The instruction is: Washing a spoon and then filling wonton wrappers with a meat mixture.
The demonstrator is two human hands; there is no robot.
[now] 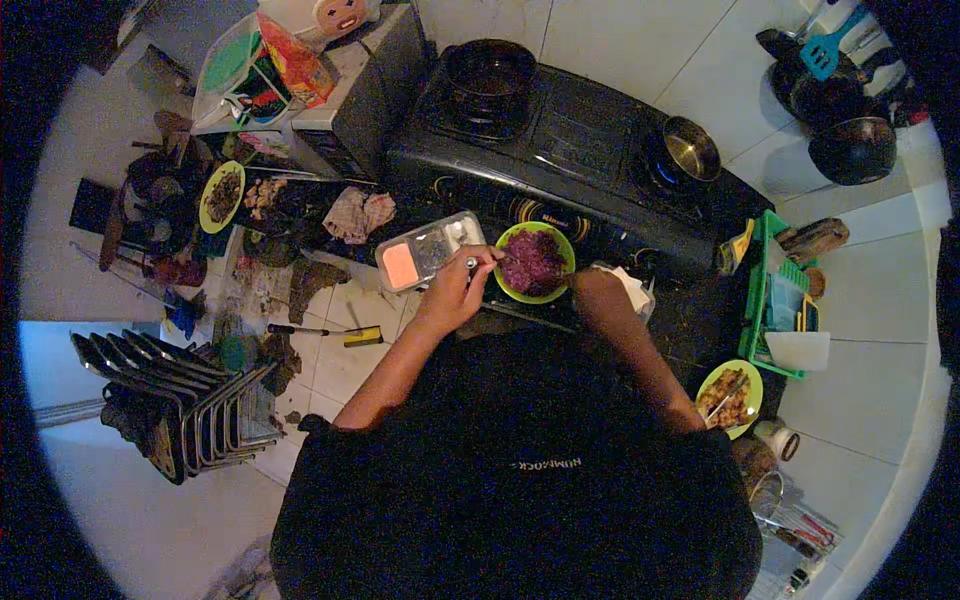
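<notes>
A lime-green bowl [571,279] sits before me, filled with purple, finely cut or mashed food [534,259]. My left hand [456,291] is at the bowl's left side, pinching what looks like a thin metal utensil [471,263] that points to the food. My right hand [602,295] is closed at the bowl's right rim; its fingers are in shadow, and whether it grips something there is hidden. Under and beside my left hand lies a clear divided container [430,251] with an orange-pink block [399,264] and a white portion. Behind my right hand shows white paper or plastic [636,291].
The black gas stove [577,139] carries a dark pot [491,79] and a small saucepan [690,150] over a blue flame. A cloth [358,215] lies at left. At right stand a green rack [752,300] and a food plate [754,375]. Stacked chairs [176,390] are behind left.
</notes>
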